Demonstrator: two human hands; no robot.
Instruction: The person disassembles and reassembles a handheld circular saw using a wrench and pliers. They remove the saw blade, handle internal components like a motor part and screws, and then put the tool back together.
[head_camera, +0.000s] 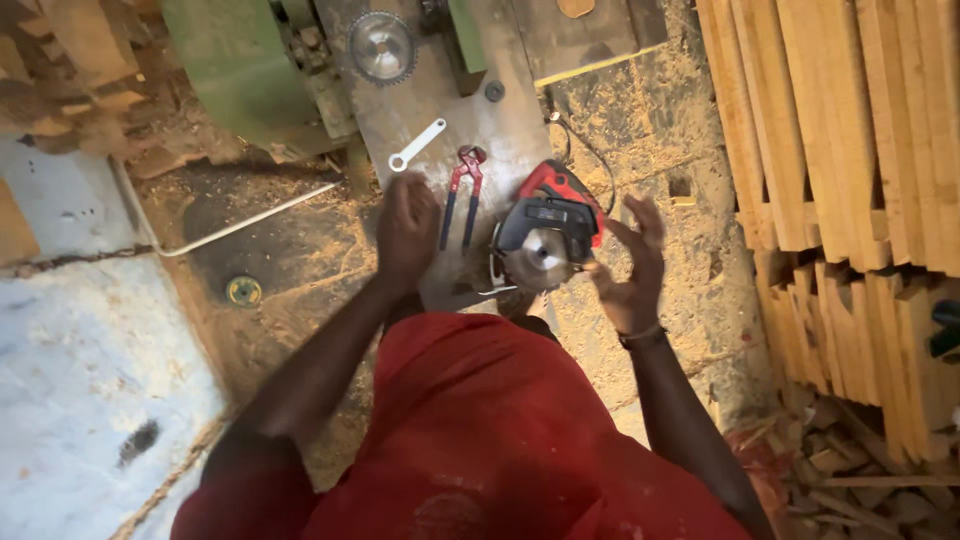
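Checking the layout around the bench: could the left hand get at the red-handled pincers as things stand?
Probably yes. The left hand is just beside the pincers on the metal plate, with nothing between them; the saw lies on their other side.

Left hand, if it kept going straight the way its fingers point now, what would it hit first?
Probably the white spanner lying on the board, just past the left hand; the red-handled pincers lie slightly to its side. Depth is hard to judge from above.
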